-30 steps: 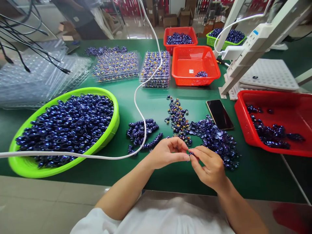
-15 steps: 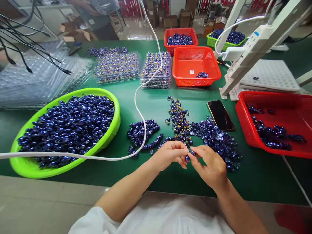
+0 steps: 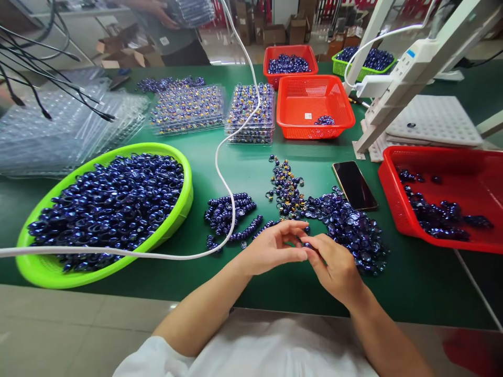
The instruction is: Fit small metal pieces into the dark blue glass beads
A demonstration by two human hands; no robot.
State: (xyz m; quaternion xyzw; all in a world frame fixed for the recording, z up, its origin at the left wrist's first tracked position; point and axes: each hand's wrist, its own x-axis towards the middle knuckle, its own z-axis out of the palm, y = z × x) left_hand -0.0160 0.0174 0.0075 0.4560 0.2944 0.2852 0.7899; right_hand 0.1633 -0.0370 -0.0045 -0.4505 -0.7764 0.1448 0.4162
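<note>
Above the front of the green table, my hands meet at the fingertips. My left hand has its thumb and forefinger spread apart, with nothing visible between them; its other fingers are curled and partly hidden. Thumb and fingers of my right hand pinch a small dark-blue shiny piece, mostly covered. Just beyond lie blue rings with gold-coloured parts. A heap of flat, shiny dark-blue pieces is beside my right hand. Rows of stacked blue rings lie beyond my left hand.
A green basket heaped with blue rings stands left, crossed by a white cable. Filled clear trays, an orange basket, a phone and a red basket surround the work area. Another person stands behind.
My left thumb and forefinger have spread apart from their pinch, and the blue ring seen between my hands is now mostly hidden. The person behind has moved right with clear trays.
</note>
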